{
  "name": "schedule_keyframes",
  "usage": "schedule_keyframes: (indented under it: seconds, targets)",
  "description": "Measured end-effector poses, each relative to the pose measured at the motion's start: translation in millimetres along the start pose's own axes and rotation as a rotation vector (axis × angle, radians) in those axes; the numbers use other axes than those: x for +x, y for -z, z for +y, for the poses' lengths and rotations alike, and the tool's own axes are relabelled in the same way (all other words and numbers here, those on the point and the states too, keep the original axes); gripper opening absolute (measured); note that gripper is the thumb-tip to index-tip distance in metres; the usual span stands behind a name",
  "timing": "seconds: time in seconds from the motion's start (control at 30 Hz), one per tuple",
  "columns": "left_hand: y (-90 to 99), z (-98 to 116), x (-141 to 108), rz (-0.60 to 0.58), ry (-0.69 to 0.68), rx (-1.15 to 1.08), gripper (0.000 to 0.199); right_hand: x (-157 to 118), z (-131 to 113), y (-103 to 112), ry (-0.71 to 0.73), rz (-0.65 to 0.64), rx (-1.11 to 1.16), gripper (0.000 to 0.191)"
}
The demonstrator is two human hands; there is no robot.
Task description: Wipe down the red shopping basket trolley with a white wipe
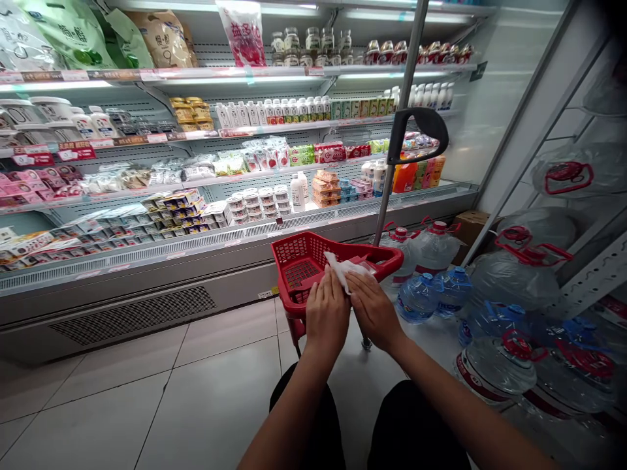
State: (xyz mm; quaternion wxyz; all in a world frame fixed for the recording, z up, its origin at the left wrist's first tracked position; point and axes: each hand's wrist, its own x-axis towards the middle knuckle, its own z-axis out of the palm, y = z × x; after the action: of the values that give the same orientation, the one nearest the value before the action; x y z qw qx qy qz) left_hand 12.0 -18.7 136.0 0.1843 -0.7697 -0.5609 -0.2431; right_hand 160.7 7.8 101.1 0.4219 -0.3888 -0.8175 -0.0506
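A white crumpled cloth or tissue (349, 269) lies over the near right rim of a red plastic basket (298, 261). My left hand (328, 310) presses on the cloth's left part, fingers together and pointing forward. Close beside it, my right hand (376, 310) lies on the cloth's right part, its fingers also together. The fingertips of both hands rest on the cloth, and parts of it are hidden beneath them. The basket is upright, with its mesh inside showing and a broad red handle part at its right.
Behind the basket stands a refrigerated shelf (245, 241) with dairy goods. A metal pole (389, 196) with a black handle (396, 137) rises behind the basket. Large water bottles (494, 365) crowd the right side. The floor is tiled (220, 398).
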Motion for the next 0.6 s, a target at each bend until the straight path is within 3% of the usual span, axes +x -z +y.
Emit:
schedule_keyframes:
  seconds: [0.13,0.23,0.33,0.47,0.6]
  targets:
    - [15.8,3,-2,-0.027,-0.067,-0.083,0.065,16,51,18,-0.077,-0.038,-0.023,0.052]
    - [26.3,-22,-3,-0.095,-0.088,-0.146,0.071,24,98,31,-0.206,-0.049,-0.028,0.053]
    - [24.5,-54,-2,-0.249,-0.197,-0.285,0.085,27,120,37,-0.289,-0.055,0.005,0.054]
    - [2.0,-74,-1,-0.31,-0.201,-0.355,0.091,19,99,38,-0.254,-0.05,0.044,0.052]
    - [-21.8,-55,-3,-0.207,-0.097,-0.309,0.093,6,56,41,-0.121,-0.11,0.036,0.049]
